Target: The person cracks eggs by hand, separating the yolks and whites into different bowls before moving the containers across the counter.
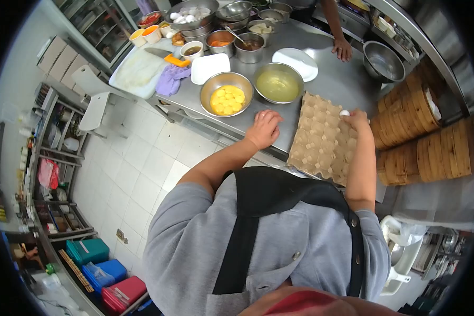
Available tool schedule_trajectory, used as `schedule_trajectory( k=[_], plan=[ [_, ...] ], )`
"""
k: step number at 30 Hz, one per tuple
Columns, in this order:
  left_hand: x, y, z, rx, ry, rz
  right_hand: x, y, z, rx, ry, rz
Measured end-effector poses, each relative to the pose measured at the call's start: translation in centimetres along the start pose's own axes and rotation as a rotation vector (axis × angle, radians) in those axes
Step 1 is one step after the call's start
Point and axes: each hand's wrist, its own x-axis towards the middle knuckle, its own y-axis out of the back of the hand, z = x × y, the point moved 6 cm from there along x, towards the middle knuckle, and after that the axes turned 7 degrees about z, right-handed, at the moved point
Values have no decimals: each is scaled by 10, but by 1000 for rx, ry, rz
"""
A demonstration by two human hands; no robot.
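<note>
My right hand (358,120) is closed on a white egg (344,112), held at the fingertips over the far right part of a cardboard egg tray (316,134). The tray's other visible cups look bare. My left hand (266,129) rests at the counter's front edge, its fingers loosely bent and nothing visible in them. Just beyond it stands a metal bowl (205,100) holding several egg yolks (227,100). To the right of that, a second metal bowl (298,90) contains pale yellow-green egg white (277,85).
Behind the bowls are a white square plate (209,68), a round white plate (303,62) and containers of ingredients. A knife (166,56) and purple cloth (172,79) lie left. Bamboo steamers (421,152) stack at right. Another person's hand (342,50) touches the far counter.
</note>
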Motion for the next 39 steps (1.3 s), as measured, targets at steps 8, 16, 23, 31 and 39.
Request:
schedule_trajectory(
  k=[8, 16, 23, 31, 39],
  plan=[
    [-3, 2, -2, -15, -20, 41, 31, -33, 44, 184, -18, 52],
    [-1, -15, 4, -31, -64, 32, -8, 2, 61, 1037, -166, 80],
    [-1, -9, 1, 25, -27, -20, -42, 3, 46, 1875, -124, -195],
    [23, -7, 23, -424, 203, 82, -100, 31, -27, 1567, 130, -335],
    [70, -23, 110, -1527, 978, -352, -139, 61, -93, 554, 797, 156]
  ],
)
